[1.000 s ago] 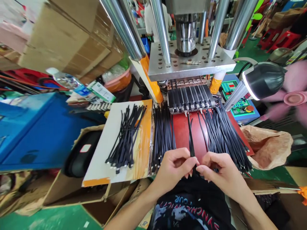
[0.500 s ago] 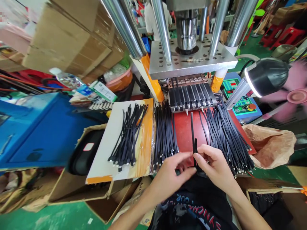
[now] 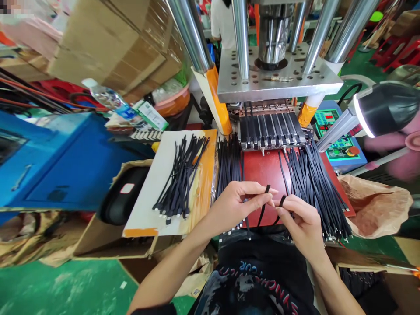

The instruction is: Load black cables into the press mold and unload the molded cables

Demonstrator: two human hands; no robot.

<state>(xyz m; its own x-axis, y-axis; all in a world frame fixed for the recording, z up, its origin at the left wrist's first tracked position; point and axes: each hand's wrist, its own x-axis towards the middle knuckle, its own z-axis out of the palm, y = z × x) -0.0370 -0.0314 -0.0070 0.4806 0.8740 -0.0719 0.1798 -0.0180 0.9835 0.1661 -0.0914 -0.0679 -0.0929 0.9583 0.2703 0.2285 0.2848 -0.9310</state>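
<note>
Over the red mat (image 3: pixel 262 168), my left hand (image 3: pixel 244 199) pinches a black strap (image 3: pixel 262 212) between thumb and fingers. My right hand (image 3: pixel 300 216), close beside it, is closed on a looped part of a black strap (image 3: pixel 282 201). Whether both parts belong to one strap cannot be told. Behind the hands, several black straps lie side by side in a metal fixture (image 3: pixel 272 131) below the press plate (image 3: pixel 278 83). One pile of straps (image 3: pixel 320 188) is right of my hands, another (image 3: pixel 229 166) left of them, and a bundle (image 3: pixel 183 175) rests on the white board (image 3: pixel 147 192).
Steel columns (image 3: pixel 241 39) rise around the press. At the right are a lit lamp (image 3: pixel 383 109), a control box (image 3: pixel 344 148) and a paper bag (image 3: pixel 377 205). Cardboard boxes (image 3: pixel 108 240) and a blue cabinet (image 3: pixel 65 162) are at the left. A person (image 3: pixel 223 22) is in the background.
The view has shifted, so the scene appears farther right. The strap held upright between my hands is now lower and bent, and my fingers have moved apart along the black material.
</note>
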